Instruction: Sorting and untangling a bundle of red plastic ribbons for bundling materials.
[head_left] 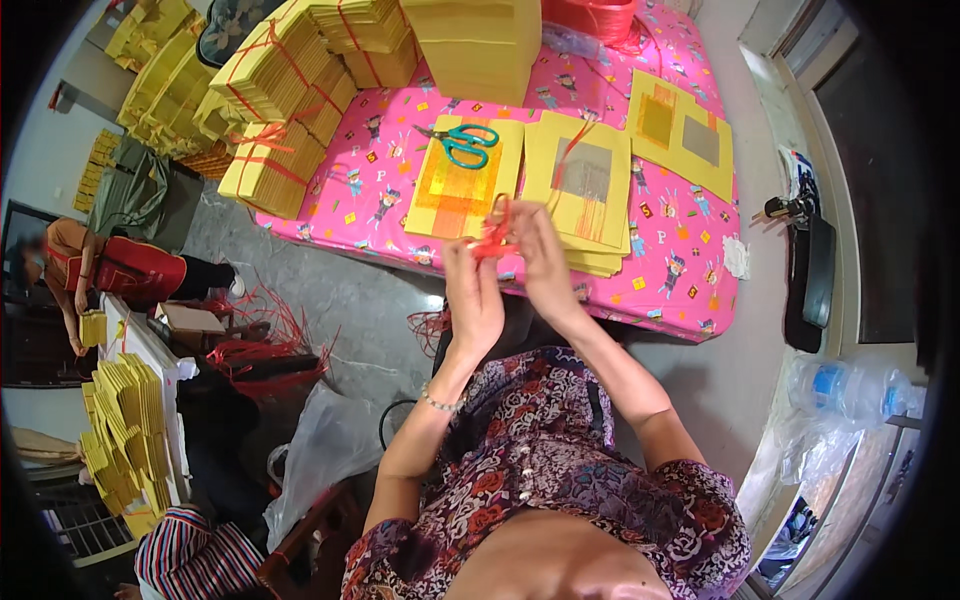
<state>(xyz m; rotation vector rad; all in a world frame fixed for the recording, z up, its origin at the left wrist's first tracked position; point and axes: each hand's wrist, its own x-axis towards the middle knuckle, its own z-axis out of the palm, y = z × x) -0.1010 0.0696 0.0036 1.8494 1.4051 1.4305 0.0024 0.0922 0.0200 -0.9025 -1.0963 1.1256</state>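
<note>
My left hand (474, 300) and my right hand (543, 262) meet at the near edge of the pink table. Between their fingertips is a bunched red plastic ribbon (492, 240), and both hands are closed on it. Just beyond lie teal-handled scissors (470, 150) on a yellow paper sheet (425, 212) with an orange-gold patch. To the right of it sits a stack of yellow paper sheets (540, 190) with a silver patch on top. A loose strand of red ribbon (568, 152) lies across that stack.
Tied yellow paper bundles (268, 165) line the table's left and far side. More yellow sheets (680, 130) lie at the right. A red ribbon roll (590, 18) stands at the back. Leftward, another person (75, 260) handles yellow paper by a white table. Red ribbon scraps (265, 340) litter the floor.
</note>
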